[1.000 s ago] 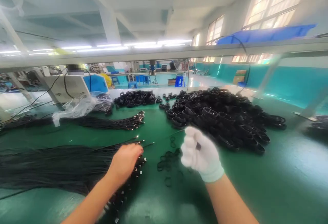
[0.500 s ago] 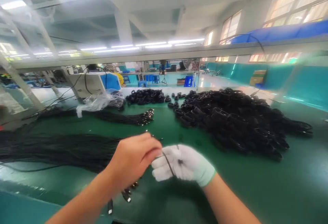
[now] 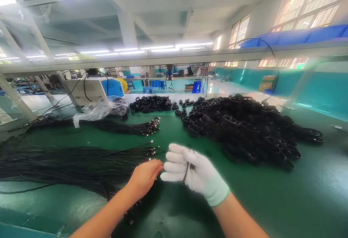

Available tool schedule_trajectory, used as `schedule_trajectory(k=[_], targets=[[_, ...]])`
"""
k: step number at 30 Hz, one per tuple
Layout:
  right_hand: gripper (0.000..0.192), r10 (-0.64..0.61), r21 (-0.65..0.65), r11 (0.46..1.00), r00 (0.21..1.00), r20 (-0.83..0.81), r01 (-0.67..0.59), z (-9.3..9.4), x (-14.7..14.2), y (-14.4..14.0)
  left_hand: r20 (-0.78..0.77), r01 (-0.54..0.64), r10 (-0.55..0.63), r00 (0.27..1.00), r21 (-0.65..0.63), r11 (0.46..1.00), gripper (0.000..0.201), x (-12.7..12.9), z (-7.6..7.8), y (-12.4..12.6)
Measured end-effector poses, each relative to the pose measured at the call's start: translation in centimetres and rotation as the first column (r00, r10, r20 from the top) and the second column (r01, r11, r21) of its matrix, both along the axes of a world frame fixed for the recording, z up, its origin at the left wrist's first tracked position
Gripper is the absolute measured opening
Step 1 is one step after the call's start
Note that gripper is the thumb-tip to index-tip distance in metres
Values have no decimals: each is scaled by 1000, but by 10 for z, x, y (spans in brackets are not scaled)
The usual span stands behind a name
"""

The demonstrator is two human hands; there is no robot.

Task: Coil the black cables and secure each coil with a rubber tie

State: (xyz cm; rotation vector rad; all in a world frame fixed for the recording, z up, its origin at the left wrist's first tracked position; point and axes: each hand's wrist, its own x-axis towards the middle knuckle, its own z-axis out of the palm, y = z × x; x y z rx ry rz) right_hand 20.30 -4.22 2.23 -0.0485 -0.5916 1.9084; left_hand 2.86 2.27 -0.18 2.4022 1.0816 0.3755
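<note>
Gloved right hand (image 3: 197, 174): grip spread, thin black strip (image 3: 186, 172) seen across palm. Bare left hand (image 3: 145, 175) held near black cables (image 3: 67, 163); its grip cannot be told.

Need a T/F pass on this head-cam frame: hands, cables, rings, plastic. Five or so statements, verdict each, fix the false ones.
1. The right hand wears a white glove. True.
2. The left hand is gloved too. False: it is bare.
3. A thin dark strip shows against the glove. True.
4. The right hand is clenched in a fist. False: its fingers are stretched out.
5. The nearer bunch of black cables lies to the left of the large pile of black rings. True.
6. The clear plastic lies on top of the large pile of black rings. False: it lies in front of the white-and-blue box, left of that pile.
</note>
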Motion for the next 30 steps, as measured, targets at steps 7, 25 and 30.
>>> schedule_trajectory(k=[7, 25, 30], targets=[[17, -17, -19, 1000, 976, 215, 22, -18, -10, 3, -243, 287, -183, 953, 518, 806, 21, -12, 22, -59], [51, 82, 41, 995, 989, 124, -88, -18, -24, -5, 11, 4, -5, 1000, 140, 990, 31, -33, -11, 11], [33, -42, -2, 999, 984, 175, 43, -15, -16, 1, -262, 10, 101, 960, 391, 920, 27, -32, -17, -39]])
